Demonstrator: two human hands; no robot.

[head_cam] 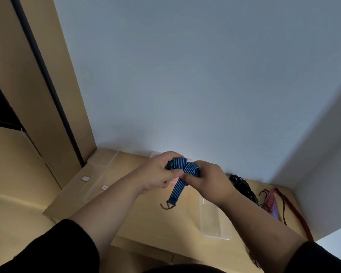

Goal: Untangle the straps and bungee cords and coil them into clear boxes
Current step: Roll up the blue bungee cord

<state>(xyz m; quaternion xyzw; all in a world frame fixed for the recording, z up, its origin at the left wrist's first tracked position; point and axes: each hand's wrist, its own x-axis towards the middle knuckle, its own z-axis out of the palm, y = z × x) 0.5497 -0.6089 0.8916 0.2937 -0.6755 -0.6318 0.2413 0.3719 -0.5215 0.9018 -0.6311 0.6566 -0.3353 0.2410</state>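
Black sleeves frame the near edge, and from them both forearms reach out over the pale wooden desk [146, 223]. Left hand [158, 172] and right hand [207, 180] meet above the middle of it, each with fingers curled round a flat, blue-and-black striped elastic bungee cord [185, 167] wound into a short bundle between them. One loose tail hangs down from the bundle toward the desk, ending in a dark wire hook [168, 205].

Judging by its look, the cord is light, soft and springy; it should bend easily but want to unwind once let go, so the coil is best pinched across its wraps, with the hook end kept in check so it does not snag.

Near and right of the hands lies a clear, shallow plastic box [211, 223], hard to make out in detail. Another clear plastic piece [104, 156] sits at the far left corner. To the right lie a black tangle of straps [242, 186], a pink striped cord [270, 200] and a thin reddish-brown strap [295, 213], all apart from the hands.
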